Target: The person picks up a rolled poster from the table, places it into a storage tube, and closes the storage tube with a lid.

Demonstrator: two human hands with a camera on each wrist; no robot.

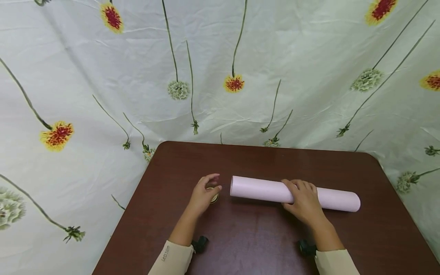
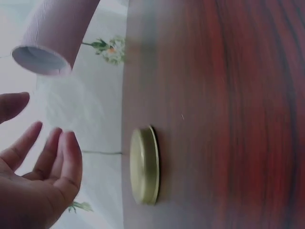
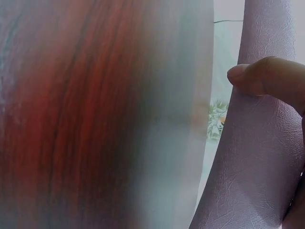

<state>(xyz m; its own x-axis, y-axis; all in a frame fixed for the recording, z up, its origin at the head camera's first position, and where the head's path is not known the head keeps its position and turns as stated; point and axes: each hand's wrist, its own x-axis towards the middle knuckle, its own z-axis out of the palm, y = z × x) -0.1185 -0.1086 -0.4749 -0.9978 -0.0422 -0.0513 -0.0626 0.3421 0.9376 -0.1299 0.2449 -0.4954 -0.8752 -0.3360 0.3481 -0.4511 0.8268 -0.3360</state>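
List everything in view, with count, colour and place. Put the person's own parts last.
Tube: 1, pale pink, above the table in the right hand, hollow at its left end
Round tin or lid: 1, gold, on the table by the left hand, not touching it
Table: 1, dark reddish brown, under both hands
Flowered cloth: at least 1, whitish with red-yellow and pale green blooms, behind and beside the table
Wrist devices: 2, dark, one at each wrist
Sleeves: 2, cream, on the forearms, lettering on the left
Left hand: 1, left of the tube, holding nothing
Right hand: 1, gripping the tube near its middle
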